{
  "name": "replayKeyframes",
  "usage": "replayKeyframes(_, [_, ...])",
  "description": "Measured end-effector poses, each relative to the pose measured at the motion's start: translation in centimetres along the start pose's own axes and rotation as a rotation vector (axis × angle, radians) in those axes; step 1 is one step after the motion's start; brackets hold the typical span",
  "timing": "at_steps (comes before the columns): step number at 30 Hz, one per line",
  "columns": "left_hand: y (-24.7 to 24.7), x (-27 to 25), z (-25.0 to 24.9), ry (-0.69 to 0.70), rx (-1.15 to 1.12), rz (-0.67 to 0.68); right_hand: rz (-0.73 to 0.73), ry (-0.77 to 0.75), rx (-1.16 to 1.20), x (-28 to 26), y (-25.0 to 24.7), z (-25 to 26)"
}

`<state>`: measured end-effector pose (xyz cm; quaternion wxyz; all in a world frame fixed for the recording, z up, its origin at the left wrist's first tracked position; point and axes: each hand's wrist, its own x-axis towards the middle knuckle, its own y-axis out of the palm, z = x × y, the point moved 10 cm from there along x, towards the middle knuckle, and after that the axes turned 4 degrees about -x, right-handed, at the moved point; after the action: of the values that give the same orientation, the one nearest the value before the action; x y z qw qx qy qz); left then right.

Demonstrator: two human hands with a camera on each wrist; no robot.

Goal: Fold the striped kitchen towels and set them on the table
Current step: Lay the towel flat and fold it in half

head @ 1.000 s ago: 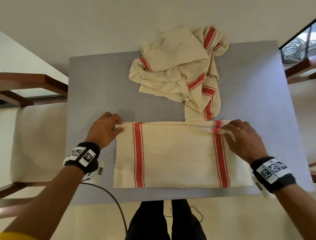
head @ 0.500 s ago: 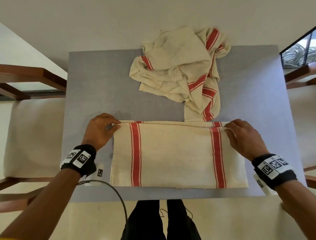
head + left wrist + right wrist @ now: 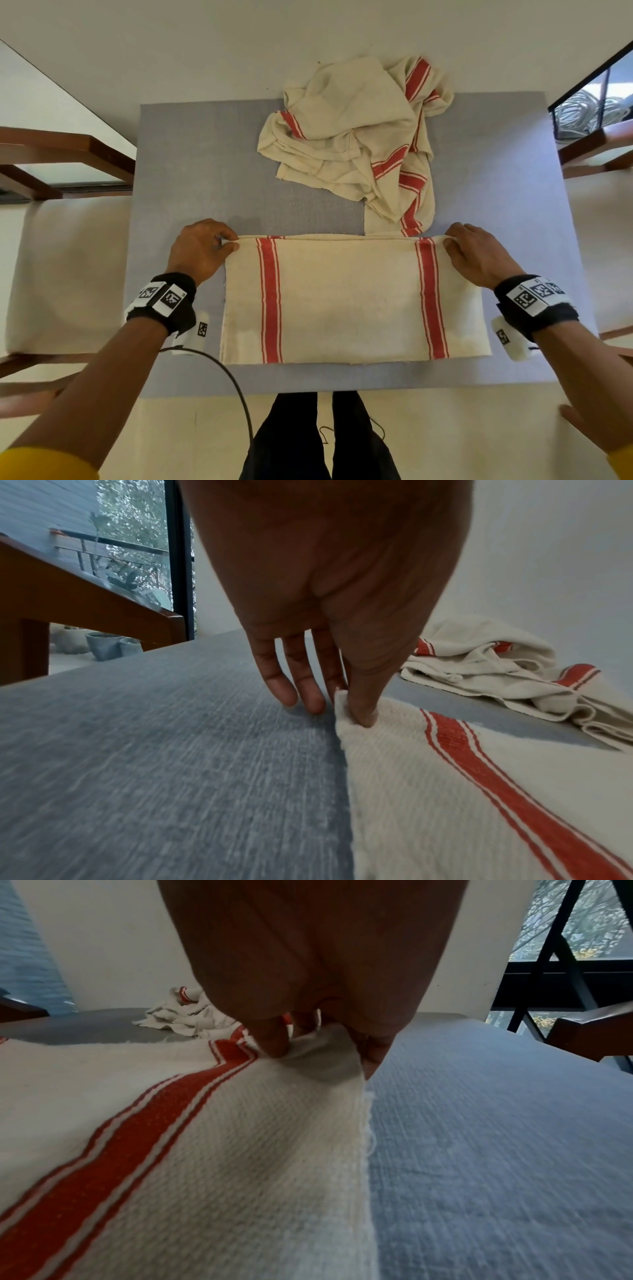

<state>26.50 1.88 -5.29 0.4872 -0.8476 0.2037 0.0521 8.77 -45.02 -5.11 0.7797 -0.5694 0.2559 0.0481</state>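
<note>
A cream towel with two red stripes (image 3: 346,301) lies folded flat on the grey table (image 3: 191,164), near its front edge. My left hand (image 3: 205,248) pinches the towel's far left corner (image 3: 346,712) between thumb and forefinger. At the far right corner (image 3: 325,1047) my right hand (image 3: 476,255) pinches the cloth the same way. A crumpled heap of more striped towels (image 3: 352,137) lies at the back of the table, one tail reaching down to the flat towel's far edge.
Wooden chairs with cream seats stand to the left (image 3: 65,267) and right (image 3: 603,144) of the table. A white wall (image 3: 205,44) runs behind it. A black cable (image 3: 233,380) hangs from my left wrist over the table's front edge.
The towel's far right corner, turned over a second ago, now lies straight. Both hands have shifted slightly outward to the corners and still pinch them.
</note>
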Motion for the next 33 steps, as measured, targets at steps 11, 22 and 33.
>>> replayKeyframes(11, [0.3,0.3,-0.1,-0.016,0.042,0.007,-0.089,0.009,-0.049,0.4,-1.4,-0.9])
replayKeyframes(22, [0.1,0.9,-0.7,0.003,0.043,0.051,-0.102,0.055,-0.053,0.6,-2.1,-1.9])
replayKeyframes(33, [13.6,-15.6,-11.8,0.356,0.173,0.067,-0.312,-0.176,0.1,-10.9,10.2,18.7])
